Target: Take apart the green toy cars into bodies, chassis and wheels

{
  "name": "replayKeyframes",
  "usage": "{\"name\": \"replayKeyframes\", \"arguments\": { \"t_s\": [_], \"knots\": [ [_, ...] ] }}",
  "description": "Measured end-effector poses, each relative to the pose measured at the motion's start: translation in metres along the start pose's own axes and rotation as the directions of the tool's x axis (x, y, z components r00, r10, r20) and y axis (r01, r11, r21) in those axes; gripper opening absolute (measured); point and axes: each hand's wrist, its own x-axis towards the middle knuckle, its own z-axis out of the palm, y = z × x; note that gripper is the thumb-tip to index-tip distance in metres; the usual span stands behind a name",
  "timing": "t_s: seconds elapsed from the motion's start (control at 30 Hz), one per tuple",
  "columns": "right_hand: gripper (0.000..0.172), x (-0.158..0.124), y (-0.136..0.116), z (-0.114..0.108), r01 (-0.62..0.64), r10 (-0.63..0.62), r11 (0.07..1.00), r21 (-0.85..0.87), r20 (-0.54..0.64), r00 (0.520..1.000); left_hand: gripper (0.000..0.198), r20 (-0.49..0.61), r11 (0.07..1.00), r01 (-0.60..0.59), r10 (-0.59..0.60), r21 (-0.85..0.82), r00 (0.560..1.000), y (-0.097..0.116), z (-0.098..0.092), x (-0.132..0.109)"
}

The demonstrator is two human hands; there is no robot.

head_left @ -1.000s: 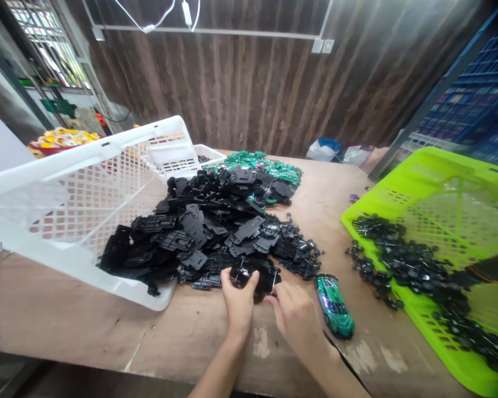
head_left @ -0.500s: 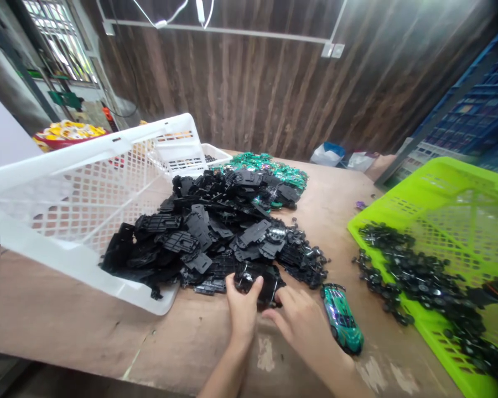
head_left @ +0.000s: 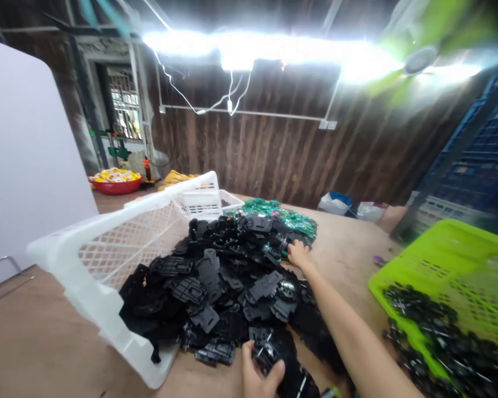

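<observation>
Since half a second before, the right hand (head_left: 299, 254) had left the near edge of the table (head_left: 45, 342) and stretched out across the heap of black parts (head_left: 216, 282) to its far side. The view had lifted with it, so the ceiling lights now glared across the top. That hand lay at the border of the green car shells (head_left: 274, 210), touching or just short of them. Its fingers were turned away, so I could not tell whether they were closed on anything. The left hand (head_left: 258, 381) sat at the bottom edge, fingers and thumb wrapped around a black chassis (head_left: 274, 354), which it held just above the table at the near foot of the heap. The white basket (head_left: 87, 260) lay tipped on its side to the left, with black parts spilling from it. The green basket (head_left: 452, 249) stood well apart on the right, with wheels (head_left: 423, 315) in it. As I judged it, the outstretched forearm passed low over the loose heap, and a careless drag could have swept parts toward the table edge. With the eyes on the far side, the chassis could have slipped from the unwatched left hand.
</observation>
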Motion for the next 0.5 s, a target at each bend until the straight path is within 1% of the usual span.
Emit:
{"name": "replayKeyframes", "arguments": {
  "t_s": [0.1, 0.17, 0.2, 0.3, 0.37, 0.43, 0.5],
  "knots": [
    [0.032, 0.024, 0.02, -0.002, 0.046, -0.046, 0.999, 0.011, 0.015, 0.999, 0.06, 0.036, 1.0, 0.016, -0.016, -0.01, 0.999, -0.008, -0.002, 0.005],
    [0.032, 0.03, 0.03, -0.001, 0.088, -0.09, 0.996, 0.029, 0.057, 0.994, 0.058, 0.05, 0.999, 0.036, -0.035, -0.019, 0.998, -0.01, 0.001, 0.003],
    [0.032, 0.028, 0.033, 0.002, 0.109, -0.111, 0.993, 0.037, 0.083, 0.99, 0.057, 0.058, 0.999, 0.045, -0.044, -0.026, 0.997, -0.01, 0.003, 0.0],
    [0.033, 0.011, 0.029, 0.018, 0.144, -0.151, 0.988, 0.054, 0.14, 0.979, 0.057, 0.096, 0.999, 0.039, -0.035, -0.034, 0.995, -0.011, 0.007, -0.005],
    [0.033, 0.001, 0.021, 0.027, 0.142, -0.151, 0.987, 0.075, 0.141, 0.978, 0.058, 0.113, 1.0, 0.01, -0.007, -0.023, 0.994, -0.012, 0.006, -0.005],
    [0.033, 0.0, 0.015, 0.028, 0.107, -0.12, 0.988, 0.111, 0.111, 0.987, 0.058, 0.115, 1.0, -0.001, 0.002, -0.008, 0.993, -0.012, 0.001, -0.001],
    [0.034, 0.007, 0.015, 0.019, 0.03, -0.042, 0.985, 0.168, 0.067, 0.997, 0.058, 0.109, 1.0, 0.004, -0.006, 0.011, 0.994, -0.01, -0.003, 0.004]
  ]
}}
